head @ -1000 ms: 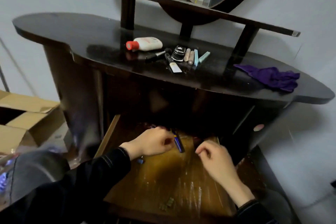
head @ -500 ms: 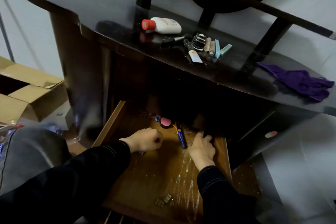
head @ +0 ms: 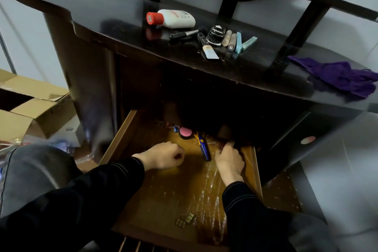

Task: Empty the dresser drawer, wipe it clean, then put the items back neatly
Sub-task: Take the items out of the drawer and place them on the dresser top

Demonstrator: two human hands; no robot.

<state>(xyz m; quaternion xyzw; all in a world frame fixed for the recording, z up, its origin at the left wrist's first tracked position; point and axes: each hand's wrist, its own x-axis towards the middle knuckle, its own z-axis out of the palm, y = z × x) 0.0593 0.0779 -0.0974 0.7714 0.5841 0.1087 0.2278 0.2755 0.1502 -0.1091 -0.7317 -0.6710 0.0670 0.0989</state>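
A dark, glossy dresser surface (head: 102, 6) stands against a pale wall, and its wooden drawer (head: 120, 137) is pulled out below it. In the drawer, the left hand (head: 163, 155) has its grip closed in a fist, with nothing visible inside. The right hand (head: 229, 161) reaches into the shadowed back right corner, and I cannot tell whether its grip is apart or clamped on anything.

Between the hands lies one blue and yellow pen-shaped tool (head: 203, 147), and just behind it is one round pink-topped compact (head: 185, 132). Crinkled clear film covers the amber drawer bottom, and a small cluster of brass clips (head: 185, 220) lies near the front.

On the surface lie:
- one white bottle (head: 176, 19) with a red cap
- one ribbed black brush (head: 214, 36)
- two beige tubes (head: 227, 38)
- two pale blue sticks (head: 238, 42)
- one crumpled purple cloth (head: 343, 76)
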